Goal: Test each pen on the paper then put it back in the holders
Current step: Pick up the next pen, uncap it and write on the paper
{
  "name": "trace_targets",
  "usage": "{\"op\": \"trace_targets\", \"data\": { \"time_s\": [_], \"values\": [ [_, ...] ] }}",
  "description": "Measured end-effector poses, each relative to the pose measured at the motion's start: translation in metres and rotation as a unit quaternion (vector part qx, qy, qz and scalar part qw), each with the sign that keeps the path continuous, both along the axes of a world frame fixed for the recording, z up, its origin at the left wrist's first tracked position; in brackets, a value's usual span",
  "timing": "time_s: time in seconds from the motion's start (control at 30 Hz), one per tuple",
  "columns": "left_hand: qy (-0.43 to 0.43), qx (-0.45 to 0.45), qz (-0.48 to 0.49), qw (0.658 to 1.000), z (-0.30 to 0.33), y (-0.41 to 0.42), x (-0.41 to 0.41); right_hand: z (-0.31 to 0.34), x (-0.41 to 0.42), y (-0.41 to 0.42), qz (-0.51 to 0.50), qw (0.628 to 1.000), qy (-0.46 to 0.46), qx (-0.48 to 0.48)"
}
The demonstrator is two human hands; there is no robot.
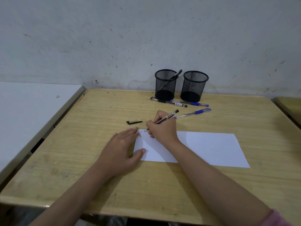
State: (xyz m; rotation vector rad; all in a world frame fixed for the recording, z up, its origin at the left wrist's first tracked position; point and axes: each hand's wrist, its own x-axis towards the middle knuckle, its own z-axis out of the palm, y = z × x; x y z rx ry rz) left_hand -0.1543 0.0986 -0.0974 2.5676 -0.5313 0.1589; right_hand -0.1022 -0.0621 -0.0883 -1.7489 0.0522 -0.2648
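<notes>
My right hand (163, 128) grips a black pen (169, 116) with its tip on the top left corner of the white paper (210, 147), beside a short scribble. My left hand (123, 149) lies flat, fingers apart, pressing the paper's left edge. The pen's black cap (134, 122) lies on the desk just beyond my left hand. Two black mesh holders stand at the back: the left holder (165, 84) has one black pen (175, 76) leaning in it, the right holder (194, 86) looks empty. In front of them lie a black pen (168, 102) and two blue pens (196, 104) (193, 113).
The wooden desk (97, 168) ends at a stained wall behind the holders. A white table (29, 108) adjoins on the left, and another desk's corner (290, 106) shows at the right edge.
</notes>
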Motion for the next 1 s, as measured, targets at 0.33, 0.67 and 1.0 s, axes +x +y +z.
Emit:
{"op": "trace_targets", "data": {
  "time_s": [0.33, 0.67, 1.0],
  "values": [
    [0.003, -0.001, 0.000, 1.000, -0.001, 0.001, 0.001, 0.000, 0.001, 0.000, -0.012, 1.000, -0.005, 0.006],
    [0.004, -0.001, 0.001, 1.000, -0.001, 0.001, 0.001, 0.000, 0.000, -0.001, -0.017, 1.000, -0.011, -0.008],
    [-0.124, -0.015, 0.065, 0.990, 0.004, 0.000, 0.025, 0.003, 0.005, -0.009, -0.066, 0.988, 0.028, 0.138]
  ]
}}
